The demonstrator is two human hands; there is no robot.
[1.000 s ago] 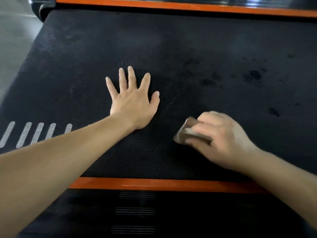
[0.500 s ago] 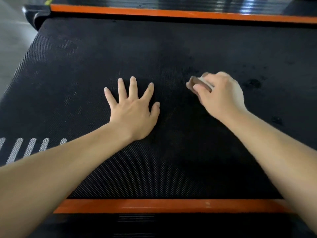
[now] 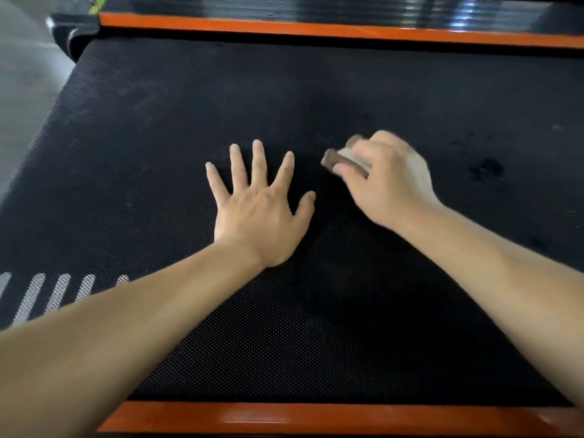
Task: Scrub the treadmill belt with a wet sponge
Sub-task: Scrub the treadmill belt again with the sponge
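The black textured treadmill belt [image 3: 316, 336] fills most of the view. My left hand [image 3: 259, 207] lies flat on it near the middle, fingers spread and straight. Just to its right, my right hand [image 3: 388, 181] grips a brown sponge [image 3: 335, 159] and holds it down on the belt; only the sponge's left end shows past my fingers, and it is blurred. Dark wet spots [image 3: 486, 170] mark the belt to the right of the sponge.
Orange side rails run along the far edge [image 3: 316, 28] and the near edge [image 3: 284, 417] of the belt. White slanted stripes [image 3: 47, 295] are printed at the belt's left. Grey floor [image 3: 22, 99] lies past the left end.
My right hand with the sponge went from near the front rail up the belt, then slid slightly back and left toward my left hand. My left hand stayed flat in place.
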